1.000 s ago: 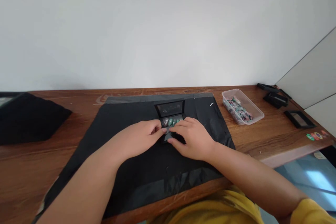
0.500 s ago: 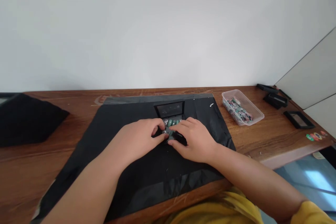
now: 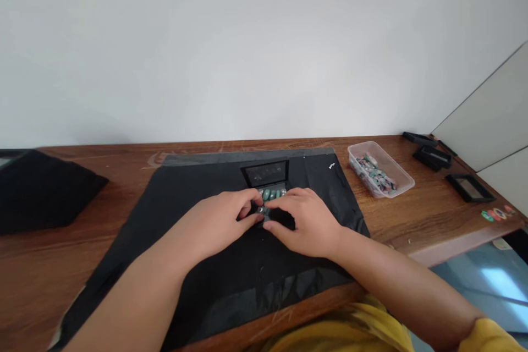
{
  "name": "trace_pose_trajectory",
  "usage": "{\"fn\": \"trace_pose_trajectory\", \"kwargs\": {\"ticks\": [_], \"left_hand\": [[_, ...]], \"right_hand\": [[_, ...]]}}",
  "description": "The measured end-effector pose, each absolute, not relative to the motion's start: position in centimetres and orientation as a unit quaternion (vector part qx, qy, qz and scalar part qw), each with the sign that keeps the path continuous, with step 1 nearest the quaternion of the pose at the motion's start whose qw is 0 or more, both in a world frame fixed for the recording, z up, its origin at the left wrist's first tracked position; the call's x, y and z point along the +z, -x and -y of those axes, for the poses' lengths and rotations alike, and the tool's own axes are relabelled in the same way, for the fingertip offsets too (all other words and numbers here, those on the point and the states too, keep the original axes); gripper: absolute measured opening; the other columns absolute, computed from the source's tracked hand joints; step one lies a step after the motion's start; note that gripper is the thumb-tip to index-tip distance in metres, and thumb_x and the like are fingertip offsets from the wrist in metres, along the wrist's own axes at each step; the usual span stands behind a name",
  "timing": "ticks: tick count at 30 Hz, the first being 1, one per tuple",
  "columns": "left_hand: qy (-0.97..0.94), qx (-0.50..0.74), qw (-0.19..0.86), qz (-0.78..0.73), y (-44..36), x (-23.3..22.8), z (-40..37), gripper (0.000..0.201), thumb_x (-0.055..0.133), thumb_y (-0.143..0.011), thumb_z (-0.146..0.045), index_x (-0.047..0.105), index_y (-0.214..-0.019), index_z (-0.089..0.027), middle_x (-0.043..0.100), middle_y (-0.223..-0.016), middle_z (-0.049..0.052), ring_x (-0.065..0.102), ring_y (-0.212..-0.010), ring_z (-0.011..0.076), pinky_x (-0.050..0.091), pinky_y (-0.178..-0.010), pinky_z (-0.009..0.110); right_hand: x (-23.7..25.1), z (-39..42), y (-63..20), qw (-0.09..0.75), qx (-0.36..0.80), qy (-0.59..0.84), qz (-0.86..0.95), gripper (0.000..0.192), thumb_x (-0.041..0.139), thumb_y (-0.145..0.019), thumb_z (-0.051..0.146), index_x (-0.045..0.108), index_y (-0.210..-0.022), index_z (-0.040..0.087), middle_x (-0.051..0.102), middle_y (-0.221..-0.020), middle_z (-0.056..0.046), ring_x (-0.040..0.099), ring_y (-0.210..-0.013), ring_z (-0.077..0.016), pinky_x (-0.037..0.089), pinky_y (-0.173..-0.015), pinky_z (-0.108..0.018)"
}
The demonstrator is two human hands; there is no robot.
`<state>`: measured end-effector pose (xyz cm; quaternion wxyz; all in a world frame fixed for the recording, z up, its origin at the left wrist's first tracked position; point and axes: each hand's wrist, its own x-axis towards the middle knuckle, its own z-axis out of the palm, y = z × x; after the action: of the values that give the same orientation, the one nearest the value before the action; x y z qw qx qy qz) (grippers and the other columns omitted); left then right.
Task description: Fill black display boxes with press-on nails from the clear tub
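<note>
Lighting: bright, soft, even daylight; no hard shadows. Faint sheen on the black mat [image 3: 198, 264] below the left hand [image 3: 218, 223]. Wooden table [image 3: 416, 214] right of the right hand [image 3: 307, 220] glossy. Edges bowed by wide lens; forearms slightly blurred.

The black mat [image 3: 198, 198] lies bare left and right of the open black case [image 3: 267, 176] — the clear plastic tub [image 3: 381, 169] and small black frames [image 3: 470, 187] crowd the right end.

Matt black cloth [image 3: 198, 264] on glossy wood table [image 3: 433, 214]; clear plastic tub [image 3: 381, 169]; polished stones [image 3: 273, 194].
</note>
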<state>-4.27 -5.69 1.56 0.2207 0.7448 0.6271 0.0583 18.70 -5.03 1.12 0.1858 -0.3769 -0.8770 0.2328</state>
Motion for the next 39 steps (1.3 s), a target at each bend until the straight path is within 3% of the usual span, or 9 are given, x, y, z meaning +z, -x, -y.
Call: {"fn": "trace_pose_trajectory", "kwargs": {"ticks": [9, 18, 22, 27, 30, 35, 39], "left_hand": [[-0.747, 0.049, 0.221, -0.625, 3.4, 2.4, 5.7, 0.017, 0.067, -0.087, -0.044, 0.073, -0.092, -0.029, 0.071, -0.078, 0.0, 0.068, -0.07, 0.0241, 0.037, -0.063, 0.034], [-0.763, 0.089, 0.222, -0.601, 1.8, 2.4, 5.3, 0.025, 0.064, -0.094, -0.05, 0.079, -0.098, -0.03, 0.069, -0.074, -0.001, 0.066, -0.067, 0.023, 0.039, -0.063, 0.032], [-0.766, 0.096, 0.218, -0.597, 1.7, 1.8, 5.1, 0.022, 0.066, -0.092, -0.046, 0.083, -0.097, -0.032, 0.065, -0.071, -0.002, 0.064, -0.065, 0.0214, 0.038, -0.063, 0.033], [-0.758, 0.096, 0.222, -0.606, 2.3, 1.5, 5.0, 0.028, 0.064, -0.092, -0.051, 0.084, -0.092, -0.032, 0.062, -0.069, -0.002, 0.062, -0.064, 0.0215, 0.036, -0.062, 0.034], [-0.752, 0.084, 0.22, -0.615, 2.4, 1.7, 5.0, 0.033, 0.059, -0.092, -0.054, 0.084, -0.096, -0.032, 0.061, -0.07, -0.002, 0.061, -0.063, 0.0214, 0.036, -0.062, 0.034], [-0.747, 0.098, 0.221, -0.62, 2.8, 2.0, 5.2, 0.042, 0.067, -0.084, -0.061, 0.081, -0.112, -0.033, 0.063, -0.077, -0.003, 0.062, -0.065, 0.0209, 0.039, -0.064, 0.034], [-0.745, 0.109, 0.213, -0.623, 4.2, 1.7, 5.2, 0.039, 0.073, -0.081, -0.062, 0.078, -0.104, -0.031, 0.063, -0.077, -0.003, 0.061, -0.065, 0.0203, 0.04, -0.062, 0.033]], "right_hand": [[1.5, 5.3, -19.0, 0.184, 0.206, 0.355, 0.893, 0.034, 0.077, -0.108, 0.038, 0.081, -0.135, 0.018, 0.089, -0.126, -0.011, 0.077, -0.119, -0.0317, 0.052, -0.102, -0.046], [2.4, 3.2, -21.0, 0.337, 0.138, 0.365, 0.857, 0.018, 0.074, -0.108, 0.035, 0.085, -0.114, 0.022, 0.091, -0.113, -0.008, 0.077, -0.104, -0.0271, 0.054, -0.095, -0.043], [3.5, 1.1, -23.1, 0.41, 0.086, 0.391, 0.819, 0.021, 0.069, -0.108, 0.036, 0.085, -0.108, 0.022, 0.09, -0.105, -0.008, 0.079, -0.098, -0.0268, 0.057, -0.096, -0.044], [5.0, -1.0, -27.2, 0.437, 0.015, 0.512, 0.739, 0.029, 0.068, -0.102, 0.044, 0.087, -0.105, 0.023, 0.088, -0.098, -0.009, 0.076, -0.09, -0.0277, 0.058, -0.093, -0.045], [5.6, -1.9, -30.2, 0.393, 0.013, 0.621, 0.678, 0.031, 0.069, -0.099, 0.042, 0.087, -0.111, 0.02, 0.087, -0.099, -0.011, 0.077, -0.093, -0.0298, 0.059, -0.093, -0.045], [5.1, -3.4, -34.1, 0.204, 0.085, 0.755, 0.617, 0.033, 0.073, -0.094, 0.026, 0.085, -0.125, 0.019, 0.087, -0.121, -0.014, 0.08, -0.102, -0.0313, 0.06, -0.09, -0.041], [4.2, -4.4, -35.5, 0.128, 0.159, 0.772, 0.602, 0.046, 0.078, -0.085, 0.014, 0.083, -0.131, 0.02, 0.087, -0.12, -0.012, 0.08, -0.096, -0.0269, 0.057, -0.078, -0.033]]}}
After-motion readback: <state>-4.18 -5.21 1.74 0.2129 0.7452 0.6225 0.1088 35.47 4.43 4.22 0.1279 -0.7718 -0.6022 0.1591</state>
